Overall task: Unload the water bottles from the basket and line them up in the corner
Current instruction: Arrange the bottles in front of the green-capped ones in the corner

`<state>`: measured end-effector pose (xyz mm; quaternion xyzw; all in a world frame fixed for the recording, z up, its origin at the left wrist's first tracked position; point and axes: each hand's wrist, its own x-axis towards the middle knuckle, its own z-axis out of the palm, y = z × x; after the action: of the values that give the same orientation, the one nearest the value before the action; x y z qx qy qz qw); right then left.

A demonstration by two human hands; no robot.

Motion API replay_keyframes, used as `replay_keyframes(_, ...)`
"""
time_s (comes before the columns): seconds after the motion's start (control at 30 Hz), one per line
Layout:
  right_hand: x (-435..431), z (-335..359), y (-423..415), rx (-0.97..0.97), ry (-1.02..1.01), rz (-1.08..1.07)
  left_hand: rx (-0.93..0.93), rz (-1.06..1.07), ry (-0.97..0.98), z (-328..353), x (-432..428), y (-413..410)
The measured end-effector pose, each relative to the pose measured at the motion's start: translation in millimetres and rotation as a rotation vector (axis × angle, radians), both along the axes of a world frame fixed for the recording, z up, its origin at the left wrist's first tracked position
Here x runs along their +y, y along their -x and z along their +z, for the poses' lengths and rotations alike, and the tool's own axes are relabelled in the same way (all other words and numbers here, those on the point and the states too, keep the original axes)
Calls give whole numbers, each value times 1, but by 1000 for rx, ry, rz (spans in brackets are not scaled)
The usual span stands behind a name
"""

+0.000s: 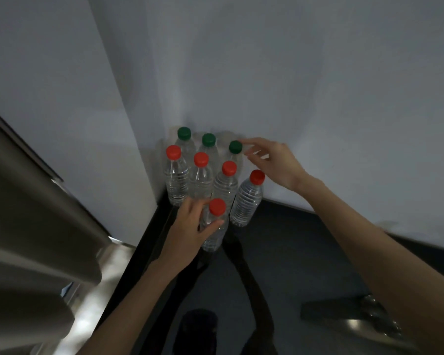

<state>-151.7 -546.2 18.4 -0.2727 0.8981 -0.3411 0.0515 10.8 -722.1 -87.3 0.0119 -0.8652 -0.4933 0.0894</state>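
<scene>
1. The corner is pretty boxed in: pale wall (318, 85) behind and to the right, another white panel (62, 85) on the left, and the two meet right behind the bottles. A grey metallic slab (36, 213) crowds the left edge of the view.
2. Open room is basically the dark floor (305, 239) to the right and front of the cluster, plenty of bare space there. A dark flat thing (344, 311) lies lower right, well apart from the bottles.
3. Back row against the wall: three green-capped bottles (209, 140). In front of them, three red-capped bottles (201, 175) packed tight side by side, with a fourth red-capped bottle (248, 198) just to their right, tilted a bit.
4. Left hand (190, 226) is wrapped around a fifth red-capped bottle (214, 226), thumb across the front, fingers behind. It sits out in front of the red row, near the floor; can't tell if it's actually touching down.
5. Right hand (272, 162) is loosely spread, holding nothing, fingertips (244, 142) right at the cap of the rightmost green bottle (235, 147). Touching or just shy of it, I can't tell.
6. No labels or writing I can read: the bottles look like clear ribbed plastic, and it's too dim and blurry for any brand.
</scene>
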Motion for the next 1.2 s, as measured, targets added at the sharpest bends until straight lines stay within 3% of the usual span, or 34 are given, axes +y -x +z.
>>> replay_keyframes(0.13,7,6,-52,42,79,95,-72,59,-98,-14,4,-10)
replay_keyframes(0.3,-9,-24,-96,44,-189,343,-330,156,-344,-32,10,-24)
replay_keyframes(0.43,-18,-39,-101,191,-257,321,-524,184,-501,-34,17,-34)
replay_keyframes(0.57,-11,-38,-105,116,-212,318,-585,128,-515,-26,19,-35)
replay_keyframes(0.83,45,-28,-96,-69,-179,72,-732,-118,-584,-13,68,-22)
replay_keyframes(1.07,83,-22,-56,-105,-39,-190,-680,97,-844,-12,82,15)
replay_keyframes(1.2,79,-22,-28,-98,41,-235,-711,173,-800,-17,78,32)
